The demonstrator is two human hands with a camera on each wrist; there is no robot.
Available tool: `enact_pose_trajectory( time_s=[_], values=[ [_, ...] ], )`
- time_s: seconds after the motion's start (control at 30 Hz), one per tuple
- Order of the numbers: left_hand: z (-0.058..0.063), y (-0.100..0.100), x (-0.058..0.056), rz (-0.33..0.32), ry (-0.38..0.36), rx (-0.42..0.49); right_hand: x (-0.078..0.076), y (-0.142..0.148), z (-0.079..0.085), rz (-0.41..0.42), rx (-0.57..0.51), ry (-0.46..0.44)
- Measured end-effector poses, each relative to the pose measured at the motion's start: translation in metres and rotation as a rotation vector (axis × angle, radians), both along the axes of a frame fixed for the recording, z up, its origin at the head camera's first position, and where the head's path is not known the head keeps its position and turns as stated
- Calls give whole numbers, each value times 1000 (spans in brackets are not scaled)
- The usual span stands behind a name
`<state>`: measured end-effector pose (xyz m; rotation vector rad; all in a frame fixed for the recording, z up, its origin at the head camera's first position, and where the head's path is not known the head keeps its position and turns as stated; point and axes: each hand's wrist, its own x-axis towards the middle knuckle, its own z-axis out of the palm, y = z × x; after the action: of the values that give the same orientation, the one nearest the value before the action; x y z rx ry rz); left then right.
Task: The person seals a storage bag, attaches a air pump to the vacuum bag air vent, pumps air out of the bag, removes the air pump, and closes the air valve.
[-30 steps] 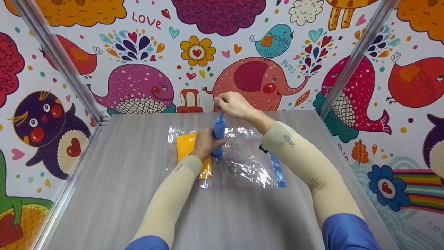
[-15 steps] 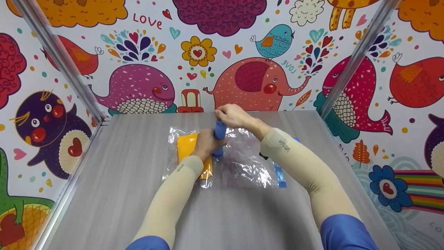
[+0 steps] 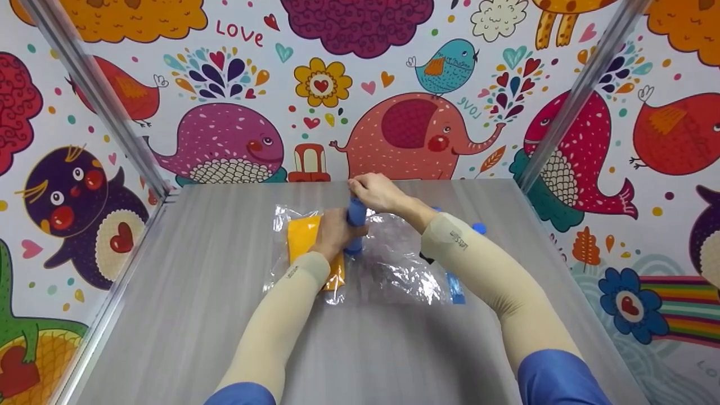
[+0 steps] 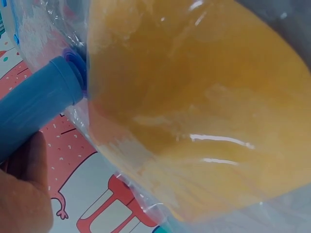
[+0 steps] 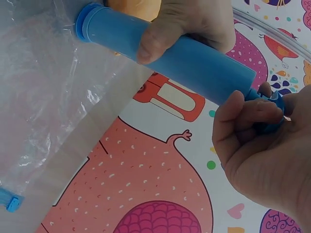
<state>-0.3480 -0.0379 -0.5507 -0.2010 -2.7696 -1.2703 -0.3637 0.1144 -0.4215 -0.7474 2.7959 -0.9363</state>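
Note:
A blue hand pump (image 3: pixel 356 211) stands nearly upright on a clear plastic bag (image 3: pixel 399 253). My left hand (image 3: pixel 333 230) grips its barrel, thumb and fingers wrapped round it. The right hand (image 3: pixel 378 192) holds the pump's handle (image 5: pixel 278 104) at the top, fingers curled round it. In the right wrist view the handle sits close against the barrel's end. The pump's foot meets a round blue valve (image 4: pixel 77 65) on the bag. Inside the bag lies a flat yellow-orange item (image 3: pixel 302 233), partly hidden by the left hand.
A blue strip (image 3: pixel 455 288) runs along the bag's right edge, with a small blue slider (image 5: pixel 13 203) in the right wrist view. A round blue cap (image 3: pixel 478 228) lies right of the right sleeve. Printed walls (image 3: pixel 225 140) with metal posts border the grey table (image 3: pixel 185 281).
The right hand has moved down with the handle, so the rod that showed above the barrel is now hidden. The left hand has stayed put. The round blue cap has come into view.

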Motion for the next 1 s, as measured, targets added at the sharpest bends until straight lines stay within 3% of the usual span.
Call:
enact_pose_trajectory(
  time_s=[0.23,0.47,0.67,1.0],
  values=[
    [1,0,1,21,12,-25,2,-1,0,-15,-38,-37],
    [1,0,1,25,1,-41,2,-2,0,-42,-60,-13],
    [2,0,0,19,-21,-40,2,-1,7,-50,-80,33],
    [2,0,0,11,-16,-50,3,0,22,-84,-112,6]
  ],
)
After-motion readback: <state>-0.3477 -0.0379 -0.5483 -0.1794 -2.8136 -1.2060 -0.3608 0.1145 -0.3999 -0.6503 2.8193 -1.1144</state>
